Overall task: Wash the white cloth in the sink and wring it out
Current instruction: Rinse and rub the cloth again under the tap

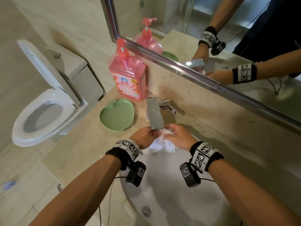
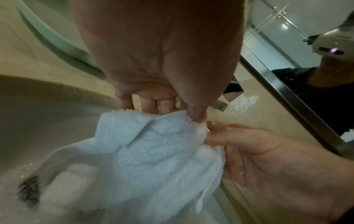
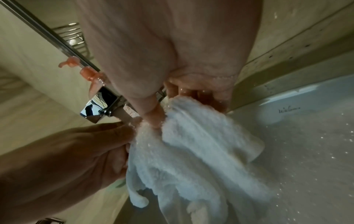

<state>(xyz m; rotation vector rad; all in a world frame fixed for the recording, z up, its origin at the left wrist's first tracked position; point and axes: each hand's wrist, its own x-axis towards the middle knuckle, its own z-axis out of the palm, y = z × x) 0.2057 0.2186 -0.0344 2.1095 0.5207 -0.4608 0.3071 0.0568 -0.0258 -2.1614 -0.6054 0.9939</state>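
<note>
A wet white cloth (image 1: 161, 144) hangs bunched over the white sink (image 1: 171, 201), just under the chrome faucet spout (image 1: 155, 116). My left hand (image 1: 144, 137) pinches its upper left part between thumb and fingers. My right hand (image 1: 179, 137) grips the upper right part, fingers curled round the fabric. In the left wrist view the cloth (image 2: 153, 151) drapes down from my left hand (image 2: 162, 106), with the right hand (image 2: 249, 151) beside it. In the right wrist view the cloth (image 3: 191, 151) hangs from my right hand (image 3: 172, 98), the left hand (image 3: 86, 151) holding its edge.
A pink soap pump bottle (image 1: 128, 75) and a green apple-shaped dish (image 1: 118, 115) stand on the beige counter left of the faucet. A mirror (image 1: 211, 38) runs along the back wall. A toilet (image 1: 42, 108) with its lid up is at the left. The sink drain (image 1: 146, 210) is near.
</note>
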